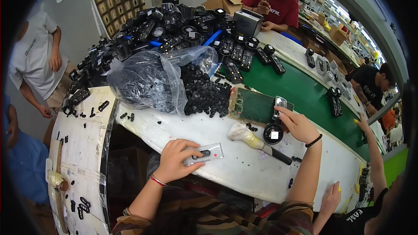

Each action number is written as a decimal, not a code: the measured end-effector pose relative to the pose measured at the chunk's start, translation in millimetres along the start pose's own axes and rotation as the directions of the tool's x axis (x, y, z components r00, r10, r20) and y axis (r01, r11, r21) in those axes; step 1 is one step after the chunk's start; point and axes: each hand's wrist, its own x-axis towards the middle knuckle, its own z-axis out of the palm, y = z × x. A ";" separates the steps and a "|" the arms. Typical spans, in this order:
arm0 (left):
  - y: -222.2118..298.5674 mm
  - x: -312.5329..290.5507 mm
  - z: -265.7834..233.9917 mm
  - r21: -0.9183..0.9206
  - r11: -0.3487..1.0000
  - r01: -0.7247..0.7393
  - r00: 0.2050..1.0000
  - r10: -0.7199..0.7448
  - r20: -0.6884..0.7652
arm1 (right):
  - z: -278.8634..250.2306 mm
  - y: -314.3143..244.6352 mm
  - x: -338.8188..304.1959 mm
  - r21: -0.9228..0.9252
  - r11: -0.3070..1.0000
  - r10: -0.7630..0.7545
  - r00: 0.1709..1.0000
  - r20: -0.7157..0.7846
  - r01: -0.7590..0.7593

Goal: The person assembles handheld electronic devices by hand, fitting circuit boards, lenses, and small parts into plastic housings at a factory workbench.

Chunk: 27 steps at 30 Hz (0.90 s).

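Note:
My left hand (177,160) is closed around a clear, flat rectangular block (214,152) on the white worktop. A dark oval piece sits in it beside the fingers, and a red dot marks its far end. My right hand (298,125) grips a black device with a round end (273,134) that bears a white square label. At the device's upper end is a shiny, clear-looking part (281,102), next to the fingertips. Under the device lies a mallet with a tape-wrapped head (244,135) and black handle (282,156). Behind it stands a shallow green-bottomed tray (252,106).
A clear plastic bag (143,82) spills small black parts (204,91) onto the worktop. Black devices (174,21) are heaped behind it, and more stand on the green conveyor belt (300,91). Co-workers are at the back, left and right; one's hand (332,198) is near my right arm.

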 end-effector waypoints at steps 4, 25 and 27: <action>1.7 -0.4 0.5 0.009 1.000 0.002 1.000 -0.002 -0.001 | -1.3 -3.9 0.2 0.015 0.999 -0.028 1.000 0.011 0.028; -43.4 75.8 -99.1 0.130 0.990 -0.053 0.937 0.095 -0.336 | -7.2 15.2 -1.6 0.108 0.992 -0.070 0.991 0.118 0.057; -82.8 112.6 -122.8 0.022 0.998 0.053 0.885 -0.037 -0.464 | -10.2 17.5 -3.0 0.049 0.998 -0.046 0.984 0.171 0.038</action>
